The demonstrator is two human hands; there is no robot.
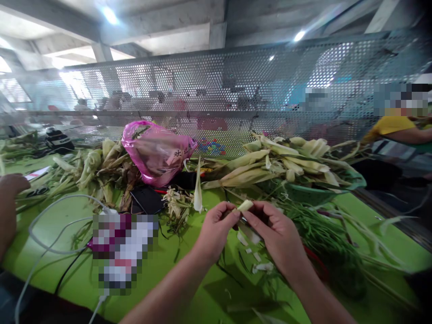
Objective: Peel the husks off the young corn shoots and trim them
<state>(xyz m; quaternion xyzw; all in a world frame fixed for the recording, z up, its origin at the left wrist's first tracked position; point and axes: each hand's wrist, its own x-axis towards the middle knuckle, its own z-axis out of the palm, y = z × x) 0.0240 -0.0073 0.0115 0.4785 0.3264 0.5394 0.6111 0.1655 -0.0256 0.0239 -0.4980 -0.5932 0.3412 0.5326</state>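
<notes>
Above the green table, my left hand point(218, 227) and my right hand point(275, 227) meet with closed fingers. Between their fingertips is a pale, folded piece of corn husk point(245, 205), pinched from both sides. Something thin and dark shows under the right fingers, too small to name. Small cut white scraps point(263, 267) lie on the table below. One upright pale husk strip point(198, 193) stands just beyond my left hand. A bundle of thin green strips point(320, 229) lies to the right of my right hand.
Heaped corn husks point(283, 164) overflow a green basket point(313, 193) at the back right. A pink plastic bag point(157, 150) stands among more husks point(101, 166). Cables and a phone point(146, 199) lie at left. Another person's hand point(11, 189) is at the left edge; a perforated metal screen point(209, 85) stands behind.
</notes>
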